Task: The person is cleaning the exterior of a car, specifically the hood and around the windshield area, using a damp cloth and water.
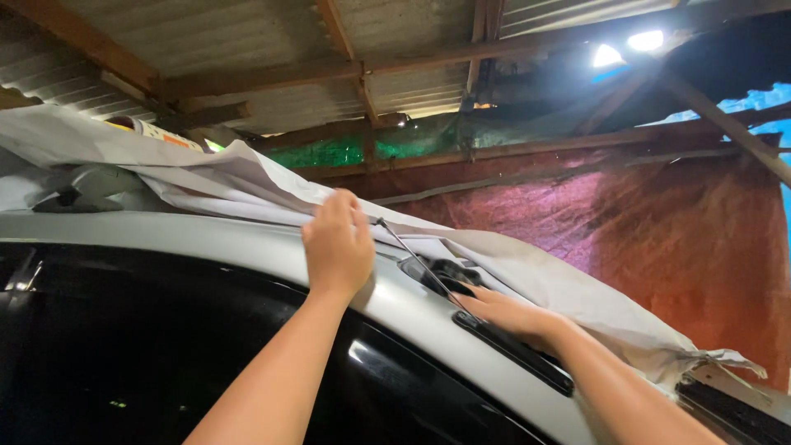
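A silver car roof (247, 239) fills the lower half of the view, sloping down toward five o'clock, with dark side windows (148, 354) below it. Draped over it from nine o'clock to four o'clock lies a pale grey fabric cover (247, 185); it looks light, soft and limp, folding and wrinkling freely, so it would likely bunch if pulled from the middle and is best taken at its loose hem. A black roof rail (511, 350) runs toward five o'clock, and a thin metal rod (412, 255) crosses between the hands.

The left hand (338, 247), at centre, lies flat on the cover's edge, fingers pressed together, gripping nothing. The right hand (507, 313), at four o'clock, reaches under the hem; its fingers are partly hidden, so I cannot tell their state.
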